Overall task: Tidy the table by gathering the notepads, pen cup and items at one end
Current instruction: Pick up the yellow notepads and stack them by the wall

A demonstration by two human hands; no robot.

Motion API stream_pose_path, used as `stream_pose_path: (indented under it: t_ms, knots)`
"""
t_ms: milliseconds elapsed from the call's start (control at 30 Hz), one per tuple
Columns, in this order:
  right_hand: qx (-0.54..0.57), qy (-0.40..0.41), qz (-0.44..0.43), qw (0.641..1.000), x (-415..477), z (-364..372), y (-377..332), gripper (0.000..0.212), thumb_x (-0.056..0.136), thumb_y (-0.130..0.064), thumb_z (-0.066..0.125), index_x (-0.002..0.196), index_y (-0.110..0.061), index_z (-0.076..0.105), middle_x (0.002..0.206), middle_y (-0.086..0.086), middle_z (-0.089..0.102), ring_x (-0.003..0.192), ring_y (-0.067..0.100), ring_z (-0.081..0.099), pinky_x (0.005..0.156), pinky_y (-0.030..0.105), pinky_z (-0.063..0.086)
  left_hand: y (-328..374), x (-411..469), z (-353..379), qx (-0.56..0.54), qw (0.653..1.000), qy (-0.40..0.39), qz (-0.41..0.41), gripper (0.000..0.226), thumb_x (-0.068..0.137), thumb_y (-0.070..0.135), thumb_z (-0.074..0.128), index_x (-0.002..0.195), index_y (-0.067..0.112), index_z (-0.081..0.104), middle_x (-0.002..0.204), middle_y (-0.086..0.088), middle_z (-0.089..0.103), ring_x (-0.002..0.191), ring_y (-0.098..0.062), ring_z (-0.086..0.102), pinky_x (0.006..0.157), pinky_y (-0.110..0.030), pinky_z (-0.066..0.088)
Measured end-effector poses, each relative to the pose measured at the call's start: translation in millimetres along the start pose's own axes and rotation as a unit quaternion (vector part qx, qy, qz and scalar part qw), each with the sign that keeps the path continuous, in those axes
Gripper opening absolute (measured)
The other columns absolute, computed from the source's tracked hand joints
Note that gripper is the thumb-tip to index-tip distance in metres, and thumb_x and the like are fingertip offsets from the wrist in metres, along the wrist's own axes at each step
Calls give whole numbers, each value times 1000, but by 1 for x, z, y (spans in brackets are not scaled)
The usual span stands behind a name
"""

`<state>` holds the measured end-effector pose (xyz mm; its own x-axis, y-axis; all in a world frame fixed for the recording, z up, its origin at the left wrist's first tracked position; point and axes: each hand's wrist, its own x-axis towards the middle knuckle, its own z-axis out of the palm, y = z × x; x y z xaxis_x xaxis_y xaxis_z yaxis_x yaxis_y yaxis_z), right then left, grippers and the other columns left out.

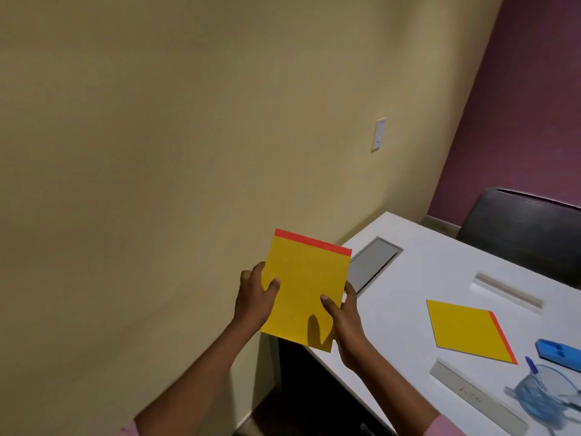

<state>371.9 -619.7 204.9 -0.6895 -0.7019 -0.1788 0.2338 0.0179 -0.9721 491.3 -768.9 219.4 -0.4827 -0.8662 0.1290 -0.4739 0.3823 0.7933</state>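
I hold a yellow notepad point(305, 287) with a red top strip upright in the air, past the left edge of the white table point(405, 278). My left hand point(256, 298) grips its left side and my right hand point(344, 322) grips its lower right corner. A second yellow notepad point(465, 328) lies flat on the table to the right. A clear pen cup point(547, 388) holding a blue pen stands at the right edge of the view, near the table's front.
A blue object point(559, 352) lies beside the cup. Two grey name-plate strips rest on the table, one far point(509, 289) and one near point(471, 398). A grey cable hatch point(371, 262) is set into the tabletop. A dark chair point(528, 231) stands behind.
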Motion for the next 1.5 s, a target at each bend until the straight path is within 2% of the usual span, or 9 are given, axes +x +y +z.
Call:
stream_pose_path:
  t_ms: [233,433,733,867,967,1067,1133,1333,1500]
  knots:
    - [13,120,-5,993,89,-10,10,62,93,-29,61,142,-29,24,137,-1,46,116,21,50,99,42,43,3,107,69,4,996,-82,33,59,91,32,60,142,17,33,138,-9,41,124,-26,47,93,-37,42]
    - [13,213,13,977,174,-12,33,70,91,-28,63,146,-29,19,140,2,48,122,25,51,105,48,43,-11,189,137,13,987,-140,76,62,91,32,60,143,12,31,139,-11,39,120,-30,48,92,-39,43]
    - [18,305,95,947,252,-22,78,71,93,-27,61,148,-26,18,147,8,42,128,32,46,108,53,39,-45,278,208,6,953,-301,23,57,90,23,62,141,13,38,138,-14,47,120,-30,49,92,-35,40]
    - [-16,307,111,945,275,-30,98,67,92,-26,61,147,-25,23,145,8,44,130,32,45,108,55,39,-63,292,236,-1,944,-328,-40,55,90,24,62,139,13,40,140,-14,47,124,-30,48,92,-33,37]
    - [-59,294,119,947,293,-36,112,67,93,-26,60,149,-21,24,145,7,44,130,29,45,109,49,38,-78,299,256,6,942,-330,-63,52,90,24,62,137,12,42,139,-15,47,122,-30,48,88,-29,35]
    - [-93,282,131,946,306,-39,127,66,93,-27,60,149,-19,25,143,7,46,128,29,47,106,44,40,-93,301,273,29,937,-338,-82,57,92,25,60,142,9,37,145,-15,41,129,-32,43,94,-33,35]
    - [-110,271,145,945,311,-39,138,64,93,-28,60,148,-17,27,143,8,47,128,30,47,108,46,40,-103,302,281,52,933,-345,-94,61,91,25,61,143,8,34,146,-16,40,130,-34,42,96,-35,35]
    - [-122,246,192,942,320,-37,162,59,93,-31,60,143,-18,32,141,10,48,130,34,44,109,54,36,-122,310,298,89,921,-362,-108,64,89,23,63,142,6,32,140,-19,45,124,-35,46,86,-31,35]
    - [-181,226,207,935,325,-32,168,64,93,-35,59,145,-18,27,143,8,45,132,31,41,110,47,35,-127,313,303,125,915,-367,-112,68,89,23,64,143,2,28,142,-22,42,127,-38,43,97,-39,38]
